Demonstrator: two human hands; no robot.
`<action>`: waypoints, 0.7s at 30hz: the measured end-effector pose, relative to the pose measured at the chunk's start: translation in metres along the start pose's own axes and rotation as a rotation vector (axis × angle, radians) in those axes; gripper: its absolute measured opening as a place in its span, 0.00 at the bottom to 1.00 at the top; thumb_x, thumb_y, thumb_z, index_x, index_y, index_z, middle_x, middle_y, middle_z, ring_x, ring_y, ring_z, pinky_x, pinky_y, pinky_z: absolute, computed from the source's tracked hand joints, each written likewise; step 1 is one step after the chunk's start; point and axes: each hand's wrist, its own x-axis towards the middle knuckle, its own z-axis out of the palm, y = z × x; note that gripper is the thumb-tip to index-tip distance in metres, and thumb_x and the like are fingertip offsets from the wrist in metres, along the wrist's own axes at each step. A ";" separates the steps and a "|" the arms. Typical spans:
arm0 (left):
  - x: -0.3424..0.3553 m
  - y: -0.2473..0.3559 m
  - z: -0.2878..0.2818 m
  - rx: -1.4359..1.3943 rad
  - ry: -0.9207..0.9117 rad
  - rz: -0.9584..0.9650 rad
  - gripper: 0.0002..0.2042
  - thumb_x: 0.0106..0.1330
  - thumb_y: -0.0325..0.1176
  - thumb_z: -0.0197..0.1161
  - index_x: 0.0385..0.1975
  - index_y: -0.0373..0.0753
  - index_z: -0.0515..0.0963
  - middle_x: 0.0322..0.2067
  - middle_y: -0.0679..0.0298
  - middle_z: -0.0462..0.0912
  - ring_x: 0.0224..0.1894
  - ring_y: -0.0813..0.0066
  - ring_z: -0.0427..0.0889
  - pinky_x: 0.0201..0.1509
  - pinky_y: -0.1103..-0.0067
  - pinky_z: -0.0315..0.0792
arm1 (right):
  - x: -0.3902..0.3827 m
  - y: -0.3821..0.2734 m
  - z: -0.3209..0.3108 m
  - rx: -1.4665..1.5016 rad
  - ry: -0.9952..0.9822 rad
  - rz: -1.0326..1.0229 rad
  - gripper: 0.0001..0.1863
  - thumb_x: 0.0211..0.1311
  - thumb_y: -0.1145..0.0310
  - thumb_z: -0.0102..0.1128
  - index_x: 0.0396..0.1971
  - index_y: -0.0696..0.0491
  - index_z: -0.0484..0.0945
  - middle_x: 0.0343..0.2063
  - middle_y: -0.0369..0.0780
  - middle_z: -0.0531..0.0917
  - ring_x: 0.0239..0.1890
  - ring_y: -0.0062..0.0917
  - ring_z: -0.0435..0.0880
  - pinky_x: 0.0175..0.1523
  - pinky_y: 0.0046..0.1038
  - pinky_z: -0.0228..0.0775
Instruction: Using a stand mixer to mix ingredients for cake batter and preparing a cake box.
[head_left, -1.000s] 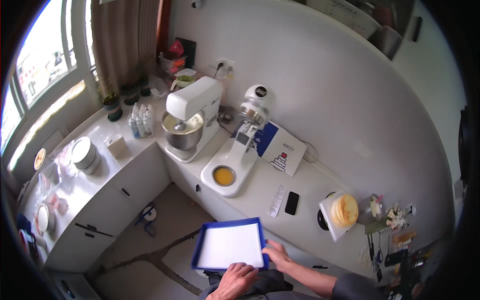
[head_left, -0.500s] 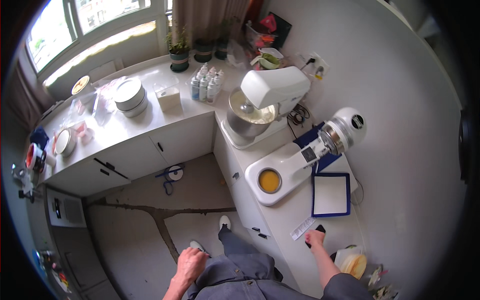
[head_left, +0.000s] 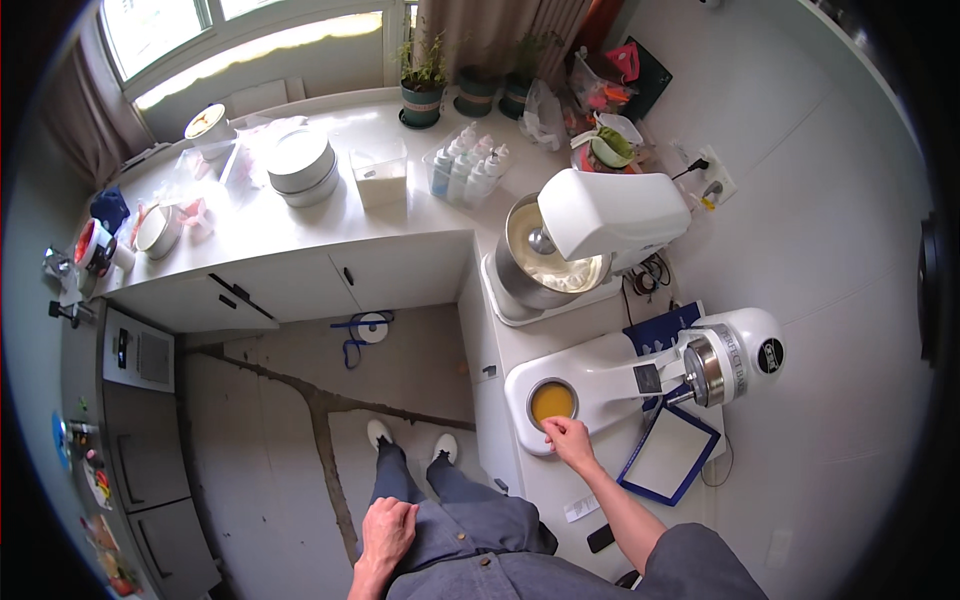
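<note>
My right hand reaches over the base of a white stand mixer, its fingers pinched at the near edge of a round, metal-rimmed spot with a yellow-orange inside. Whether it grips the rim or something small is hidden. My left hand is held curled before my apron-grey clothing, with nothing seen in it. Behind, a second white mixer has its head lowered into a steel bowl of pale cream. A black phone lies on the counter beside my right forearm, near a white paper slip.
A blue-framed white tray lies right of my forearm. Along the window counter stand round tins, a clear square container, squeeze bottles and potted plants. A roll with blue strap is on the floor.
My right hand has left the phone and moved forward and left to the yellow-filled round on the mixer base. My view and body have shifted; the left hand stays curled at my front.
</note>
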 end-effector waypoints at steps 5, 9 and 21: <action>0.034 0.001 -0.009 -0.004 -0.001 -0.007 0.07 0.64 0.32 0.66 0.26 0.36 0.84 0.26 0.57 0.82 0.33 0.56 0.80 0.39 0.65 0.76 | 0.002 0.008 -0.005 0.063 0.003 0.029 0.14 0.71 0.64 0.60 0.46 0.60 0.84 0.21 0.34 0.82 0.18 0.13 0.76 0.24 0.18 0.68; 0.083 0.008 -0.019 -0.108 -0.058 -0.009 0.06 0.68 0.32 0.62 0.36 0.37 0.84 0.29 0.55 0.84 0.36 0.53 0.82 0.42 0.63 0.77 | 0.016 -0.020 -0.011 0.157 0.174 -0.014 0.16 0.76 0.63 0.54 0.51 0.58 0.82 0.20 0.34 0.81 0.16 0.12 0.74 0.21 0.18 0.66; 0.428 0.119 -0.011 -0.310 0.043 0.437 0.14 0.78 0.37 0.47 0.40 0.31 0.74 0.33 0.42 0.78 0.40 0.40 0.78 0.44 0.54 0.72 | 0.166 -0.181 -0.030 0.386 0.763 -0.165 0.18 0.78 0.60 0.47 0.35 0.59 0.77 0.17 0.38 0.76 0.18 0.19 0.72 0.24 0.25 0.63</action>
